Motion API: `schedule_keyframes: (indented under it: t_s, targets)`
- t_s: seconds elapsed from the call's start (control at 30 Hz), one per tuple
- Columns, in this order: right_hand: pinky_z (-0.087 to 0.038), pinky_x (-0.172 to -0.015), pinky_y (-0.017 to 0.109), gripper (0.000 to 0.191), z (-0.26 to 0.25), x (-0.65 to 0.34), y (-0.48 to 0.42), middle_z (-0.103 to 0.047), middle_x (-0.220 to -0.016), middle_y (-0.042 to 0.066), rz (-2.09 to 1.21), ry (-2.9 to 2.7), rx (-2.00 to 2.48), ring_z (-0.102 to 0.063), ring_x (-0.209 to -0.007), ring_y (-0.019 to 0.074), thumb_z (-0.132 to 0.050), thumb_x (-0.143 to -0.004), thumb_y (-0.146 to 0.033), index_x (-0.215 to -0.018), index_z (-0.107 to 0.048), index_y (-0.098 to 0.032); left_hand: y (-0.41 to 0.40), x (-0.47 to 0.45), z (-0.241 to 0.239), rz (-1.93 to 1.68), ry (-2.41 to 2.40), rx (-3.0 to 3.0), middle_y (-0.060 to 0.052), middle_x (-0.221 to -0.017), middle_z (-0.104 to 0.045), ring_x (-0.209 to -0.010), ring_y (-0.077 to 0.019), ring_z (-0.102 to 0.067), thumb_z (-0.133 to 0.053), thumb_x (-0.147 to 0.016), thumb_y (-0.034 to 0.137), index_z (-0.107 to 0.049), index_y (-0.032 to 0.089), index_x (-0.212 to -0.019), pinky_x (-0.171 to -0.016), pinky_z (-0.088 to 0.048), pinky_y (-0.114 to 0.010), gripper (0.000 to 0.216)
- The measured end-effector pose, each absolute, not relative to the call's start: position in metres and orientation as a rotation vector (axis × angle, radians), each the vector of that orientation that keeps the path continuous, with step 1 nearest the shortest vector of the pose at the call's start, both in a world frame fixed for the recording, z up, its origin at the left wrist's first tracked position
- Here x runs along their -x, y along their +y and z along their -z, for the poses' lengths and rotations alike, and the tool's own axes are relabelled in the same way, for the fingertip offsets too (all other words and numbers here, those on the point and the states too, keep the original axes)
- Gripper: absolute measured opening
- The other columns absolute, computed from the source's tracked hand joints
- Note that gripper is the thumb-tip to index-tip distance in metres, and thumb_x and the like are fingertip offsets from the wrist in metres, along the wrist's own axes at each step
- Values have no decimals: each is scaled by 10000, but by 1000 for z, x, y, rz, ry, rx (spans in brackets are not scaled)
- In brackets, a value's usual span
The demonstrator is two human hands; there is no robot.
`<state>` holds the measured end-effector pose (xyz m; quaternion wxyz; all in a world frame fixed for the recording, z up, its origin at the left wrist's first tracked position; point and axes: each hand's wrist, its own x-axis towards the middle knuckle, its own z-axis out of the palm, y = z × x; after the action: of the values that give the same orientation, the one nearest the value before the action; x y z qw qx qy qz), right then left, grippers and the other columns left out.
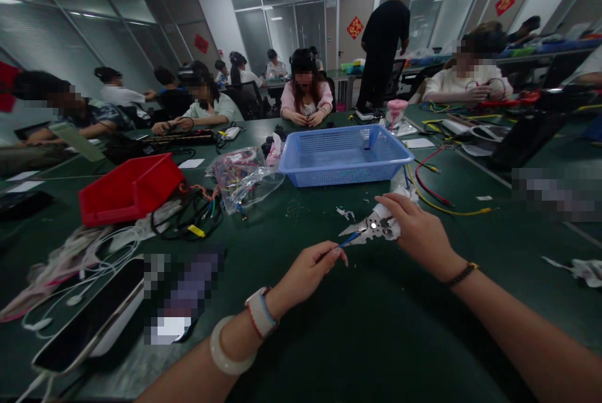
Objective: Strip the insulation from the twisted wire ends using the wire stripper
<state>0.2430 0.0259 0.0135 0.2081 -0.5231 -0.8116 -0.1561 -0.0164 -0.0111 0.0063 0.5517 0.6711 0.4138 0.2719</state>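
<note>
Near the middle of the green table, my left hand (313, 268) pinches a short blue wire (348, 239) between thumb and fingers. The wire's far end lies at the jaws of metal wire strippers (374, 226). My right hand (418, 230) is wrapped round the strippers' handles, which look covered in white wrapping. The jaws point left toward my left hand and look slightly apart. Whether the blades touch the wire cannot be made out. Small white scraps (345, 212) lie just behind the jaws.
Behind my hands stands a blue plastic basket (345, 172). Left are a clear bag of wires (244, 177), a red bin (132, 193), black cables (188, 221) and a phone (94, 315) with white earphones. Yellow and red cables (437, 199) lie right. Several people sit across the table.
</note>
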Motion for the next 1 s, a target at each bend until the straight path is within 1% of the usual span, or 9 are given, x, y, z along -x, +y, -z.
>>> schedule_keyframes:
  t_s: [0.2, 0.4, 0.57, 0.73, 0.87, 1.0]
  targets:
    - [-532, -736, 315, 565, -15, -239, 24, -537, -1318, 98, 443, -2284, 1460, -601, -1051, 242, -517, -778, -85, -1329, -464, -196, -10, 17, -10, -614, 989, -1635, 35, -677, -399, -577, -100, -339, -411, -944, 450, -629, 156, -966, -524, -252, -219, 366]
    - [-545, -710, 329, 550, -15, -238, 21, -533, -1311, 116, 455, -2260, 1462, -604, -1035, 256, -511, -777, -92, -1318, -468, -184, -9, 17, -8, -626, 991, -1588, 47, -631, -345, -543, -99, -303, -422, -934, 476, -630, 155, -969, -497, -216, -217, 384]
    - [-553, -709, 343, 587, -15, -235, 19, -514, -1330, 129, 461, -2278, 1456, -589, -1071, 270, -483, -765, -61, -1337, -445, -187, -9, 17, -6, -634, 1004, -1600, 42, -627, -361, -542, -100, -308, -431, -927, 483, -648, 147, -977, -497, -215, -218, 403]
    - [-573, -712, 370, 658, -15, -230, 18, -457, -1393, 137, 375, -2332, 1509, -600, -1070, 278, -480, -750, -48, -1384, -386, -195, -10, 17, -6, -633, 1019, -1639, 22, -685, -423, -577, -105, -339, -416, -941, 446, -655, 151, -993, -524, -251, -218, 383]
    - [-571, -775, 402, 710, -12, -230, 19, -385, -1453, 148, 339, -2354, 1486, -585, -1107, 288, -468, -748, -36, -1424, -322, -197, -10, 17, -7, -625, 1003, -1639, 33, -667, -397, -569, -104, -325, -409, -948, 436, -646, 154, -1012, -526, -246, -217, 374]
    - [-506, -925, 455, 729, -6, -232, 22, -333, -1476, 182, 320, -2381, 1349, -519, -1202, 301, -439, -760, -25, -1452, -261, -167, -10, 17, -7, -628, 1006, -1678, 26, -686, -418, -592, -110, -350, -409, -949, 433, -652, 155, -989, -551, -271, -225, 371]
